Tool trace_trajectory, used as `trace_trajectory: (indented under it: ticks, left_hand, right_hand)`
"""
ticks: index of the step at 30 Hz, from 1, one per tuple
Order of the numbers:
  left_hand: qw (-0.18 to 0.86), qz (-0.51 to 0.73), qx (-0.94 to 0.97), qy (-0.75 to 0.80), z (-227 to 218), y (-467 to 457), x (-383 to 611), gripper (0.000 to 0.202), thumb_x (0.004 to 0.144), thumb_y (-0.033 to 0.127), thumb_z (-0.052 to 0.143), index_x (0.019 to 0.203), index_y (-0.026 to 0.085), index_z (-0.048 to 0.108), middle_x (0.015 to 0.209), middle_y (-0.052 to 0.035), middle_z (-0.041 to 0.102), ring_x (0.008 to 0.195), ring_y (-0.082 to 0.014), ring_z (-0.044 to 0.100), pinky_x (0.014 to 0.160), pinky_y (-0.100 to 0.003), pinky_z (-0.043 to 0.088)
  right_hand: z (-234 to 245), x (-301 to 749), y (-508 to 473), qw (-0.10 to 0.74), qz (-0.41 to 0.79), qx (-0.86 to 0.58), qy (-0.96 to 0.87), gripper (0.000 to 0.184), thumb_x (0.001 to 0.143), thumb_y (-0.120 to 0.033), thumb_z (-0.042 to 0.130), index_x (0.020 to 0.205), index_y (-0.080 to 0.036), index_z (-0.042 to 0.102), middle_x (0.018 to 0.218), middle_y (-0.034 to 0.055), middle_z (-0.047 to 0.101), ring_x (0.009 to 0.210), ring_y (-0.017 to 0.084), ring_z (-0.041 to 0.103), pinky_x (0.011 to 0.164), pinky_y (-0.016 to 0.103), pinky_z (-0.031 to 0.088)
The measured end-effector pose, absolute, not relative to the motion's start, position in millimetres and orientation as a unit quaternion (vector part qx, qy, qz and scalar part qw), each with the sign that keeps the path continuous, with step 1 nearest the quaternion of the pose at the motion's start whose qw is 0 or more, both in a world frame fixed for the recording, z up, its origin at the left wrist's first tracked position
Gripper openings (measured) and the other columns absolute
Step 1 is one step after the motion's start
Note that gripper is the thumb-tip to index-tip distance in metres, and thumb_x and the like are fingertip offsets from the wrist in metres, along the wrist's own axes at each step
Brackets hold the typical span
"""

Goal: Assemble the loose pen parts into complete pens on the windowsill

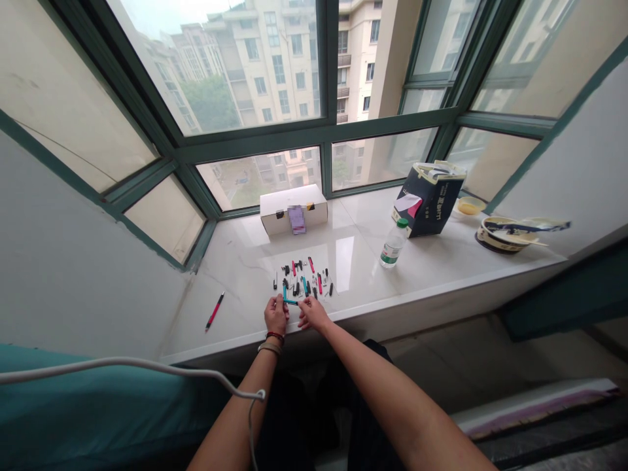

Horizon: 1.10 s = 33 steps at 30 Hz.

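Note:
My left hand [276,314] and my right hand [312,313] rest at the front edge of a white marble window ledge [235,261]. Both are closed in a pinch on a thin blue pen part [292,301] held between them, with a second blue piece upright at the left fingertips. My left wrist wears a red and a pale bracelet. Just beyond the fingers lies a scatter of several small pen parts [305,278], black, red and blue.
A whole red pen [214,311] lies to the left. A white box [293,208] stands at the back by the window. To the right stand a plastic bottle [393,244], a dark paper bag [428,198] and bowls [501,233]. A white cable [147,366] crosses my left forearm.

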<state>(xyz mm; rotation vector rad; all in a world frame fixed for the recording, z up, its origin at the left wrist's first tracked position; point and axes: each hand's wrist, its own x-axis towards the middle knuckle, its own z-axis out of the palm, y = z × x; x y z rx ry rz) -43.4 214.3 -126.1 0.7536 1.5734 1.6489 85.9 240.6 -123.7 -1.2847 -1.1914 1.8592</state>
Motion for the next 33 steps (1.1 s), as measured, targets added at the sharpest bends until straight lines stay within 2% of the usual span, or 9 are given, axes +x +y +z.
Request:
trace_trajectory:
  ticks: [3, 6, 9, 14, 19, 22, 27, 33]
  left_hand:
    - [0.365, 0.642, 0.296, 0.605, -125.9, 214.1, -43.4, 0.039, 0.079, 0.056, 0.062, 0.069, 0.020, 0.049, 0.049, 0.0075, 0.050, 0.034, -0.0059, 0.040, 0.034, -0.017, 0.027]
    - [0.364, 0.637, 0.303, 0.609, -124.8, 213.7, -42.9, 0.039, 0.080, 0.056, 0.061, 0.069, 0.020, 0.049, 0.049, 0.0074, 0.050, 0.034, -0.0057, 0.040, 0.033, -0.017, 0.027]
    - [0.359, 0.633, 0.308, 0.613, -123.9, 213.4, -42.1, 0.039, 0.080, 0.055, 0.062, 0.068, 0.020, 0.049, 0.049, 0.0074, 0.050, 0.034, -0.0055, 0.040, 0.033, -0.017, 0.027]
    - [0.357, 0.638, 0.300, 0.612, -124.3, 213.2, -42.2, 0.039, 0.080, 0.055, 0.061, 0.068, 0.020, 0.050, 0.048, 0.0072, 0.050, 0.034, -0.0053, 0.039, 0.034, -0.017, 0.027]
    - [0.361, 0.641, 0.292, 0.610, -124.5, 213.7, -42.8, 0.040, 0.080, 0.055, 0.062, 0.067, 0.020, 0.049, 0.047, 0.0071, 0.050, 0.033, -0.0054, 0.038, 0.033, -0.017, 0.026]
    - [0.356, 0.644, 0.295, 0.609, -124.7, 214.0, -43.1, 0.040, 0.080, 0.055, 0.062, 0.067, 0.020, 0.049, 0.047, 0.0072, 0.049, 0.033, -0.0054, 0.038, 0.032, -0.017, 0.025]
    - [0.359, 0.645, 0.292, 0.608, -126.3, 214.3, -43.1, 0.039, 0.080, 0.055, 0.062, 0.067, 0.020, 0.050, 0.048, 0.0069, 0.050, 0.033, -0.0053, 0.038, 0.032, -0.017, 0.026]
    - [0.365, 0.646, 0.289, 0.606, -127.1, 214.0, -44.1, 0.040, 0.079, 0.056, 0.062, 0.067, 0.020, 0.050, 0.048, 0.0065, 0.050, 0.033, -0.0055, 0.039, 0.032, -0.017, 0.026]
  right_hand:
    - [-127.3, 83.6, 243.8, 0.264, 0.692, -0.495, -0.454, 0.035, 0.094, -0.050, 0.043, 0.078, -0.019, 0.048, 0.053, -0.0031, 0.053, 0.040, 0.015, 0.060, 0.037, 0.023, 0.049]
    - [-131.7, 83.6, 245.7, 0.257, 0.693, -0.490, -0.463, 0.034, 0.096, -0.044, 0.041, 0.074, -0.019, 0.047, 0.052, -0.0026, 0.053, 0.039, 0.013, 0.058, 0.037, 0.022, 0.049]
    - [-132.0, 85.7, 245.1, 0.272, 0.705, -0.476, -0.451, 0.027, 0.097, -0.037, 0.040, 0.077, -0.019, 0.046, 0.056, -0.0039, 0.052, 0.040, 0.011, 0.058, 0.039, 0.021, 0.050]
    - [-128.8, 88.0, 242.0, 0.297, 0.704, -0.459, -0.454, 0.020, 0.094, -0.036, 0.045, 0.083, -0.020, 0.045, 0.064, -0.0052, 0.052, 0.043, 0.010, 0.059, 0.039, 0.020, 0.050]
    - [-128.2, 87.9, 240.6, 0.303, 0.696, -0.458, -0.462, 0.011, 0.092, -0.032, 0.049, 0.093, -0.022, 0.043, 0.062, -0.0078, 0.053, 0.041, 0.011, 0.059, 0.040, 0.021, 0.051]
    - [-125.7, 87.6, 241.0, 0.284, 0.702, -0.466, -0.458, 0.010, 0.092, -0.030, 0.048, 0.093, -0.021, 0.044, 0.059, -0.0065, 0.055, 0.040, 0.012, 0.059, 0.040, 0.022, 0.051]
    - [-124.4, 86.1, 243.0, 0.249, 0.718, -0.470, -0.449, 0.037, 0.100, -0.040, 0.030, 0.076, -0.017, 0.049, 0.049, -0.0018, 0.054, 0.037, 0.013, 0.057, 0.039, 0.023, 0.050]
    - [-122.8, 85.8, 243.3, 0.269, 0.711, -0.483, -0.436, 0.028, 0.099, -0.037, 0.037, 0.082, -0.018, 0.048, 0.049, -0.0028, 0.056, 0.038, 0.013, 0.058, 0.041, 0.022, 0.050]
